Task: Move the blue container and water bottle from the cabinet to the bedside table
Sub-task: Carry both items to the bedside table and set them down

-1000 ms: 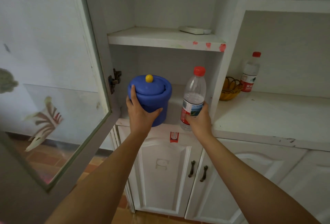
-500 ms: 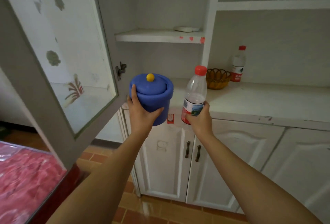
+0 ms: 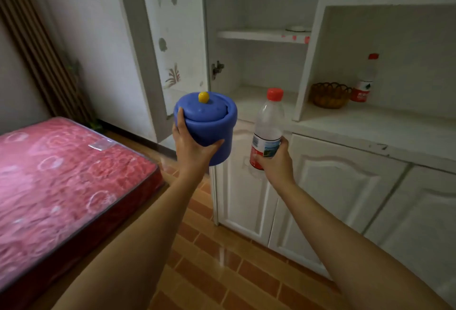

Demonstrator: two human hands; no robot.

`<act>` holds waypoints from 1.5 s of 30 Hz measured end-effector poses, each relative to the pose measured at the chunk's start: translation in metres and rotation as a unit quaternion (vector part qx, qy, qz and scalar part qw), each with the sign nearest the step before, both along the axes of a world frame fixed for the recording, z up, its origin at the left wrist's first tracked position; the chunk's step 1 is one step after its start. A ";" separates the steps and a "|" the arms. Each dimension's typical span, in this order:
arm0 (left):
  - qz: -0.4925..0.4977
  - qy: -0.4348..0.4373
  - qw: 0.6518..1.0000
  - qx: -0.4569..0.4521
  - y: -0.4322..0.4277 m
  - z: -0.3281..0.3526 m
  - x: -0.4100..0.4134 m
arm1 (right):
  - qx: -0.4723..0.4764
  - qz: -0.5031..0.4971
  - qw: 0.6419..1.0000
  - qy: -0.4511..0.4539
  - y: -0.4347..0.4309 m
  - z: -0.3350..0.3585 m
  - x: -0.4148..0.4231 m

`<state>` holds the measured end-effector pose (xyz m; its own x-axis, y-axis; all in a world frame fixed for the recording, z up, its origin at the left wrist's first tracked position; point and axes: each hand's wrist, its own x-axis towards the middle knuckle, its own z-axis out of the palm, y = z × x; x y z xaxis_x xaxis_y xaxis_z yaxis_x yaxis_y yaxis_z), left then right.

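My left hand [image 3: 191, 146] grips the blue container [image 3: 209, 124], a round lidded pot with a yellow knob, held upright in the air. A clear water bottle [image 3: 267, 122] with a red cap and red-blue label is held upright in my right hand [image 3: 274, 159], which wraps its lower part. Both objects are out of the white cabinet [image 3: 259, 109], in front of its lower doors. The cabinet's open compartment behind them holds nothing on its lower shelf. No bedside table is in view.
The cabinet's glass door [image 3: 162, 45] stands open to the left. A second bottle [image 3: 365, 80] and a wicker basket [image 3: 329, 95] sit on the counter at the right. A red plastic-wrapped mattress [image 3: 61, 176] lies at the left, with brown tiled floor [image 3: 217, 267] between.
Both hands have drawn the container and bottle back out of the cabinet. My view has pulled away and turned left, bringing the mattress and the floor into sight.
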<state>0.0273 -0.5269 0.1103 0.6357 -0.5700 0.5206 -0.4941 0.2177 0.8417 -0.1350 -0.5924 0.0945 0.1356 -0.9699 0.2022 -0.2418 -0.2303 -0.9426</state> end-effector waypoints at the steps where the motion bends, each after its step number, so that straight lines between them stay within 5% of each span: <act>1: 0.012 -0.001 1.000 0.000 0.014 0.000 0.003 | 0.002 0.015 1.000 0.001 0.011 0.002 0.004; 11: 0.132 -0.023 0.991 -0.024 0.163 0.004 0.066 | -0.011 0.145 0.989 -0.010 0.114 0.007 0.081; 22: 0.341 -0.014 0.940 0.021 0.392 -0.012 0.141 | -0.003 0.288 0.957 0.020 0.286 -0.014 0.199; 33: 0.524 -0.016 0.850 0.059 0.594 -0.029 0.149 | -0.008 0.468 0.884 0.003 0.448 -0.029 0.278; 45: 0.687 -0.042 0.724 0.054 0.724 -0.036 0.104 | 0.012 0.647 0.762 -0.022 0.585 -0.029 0.320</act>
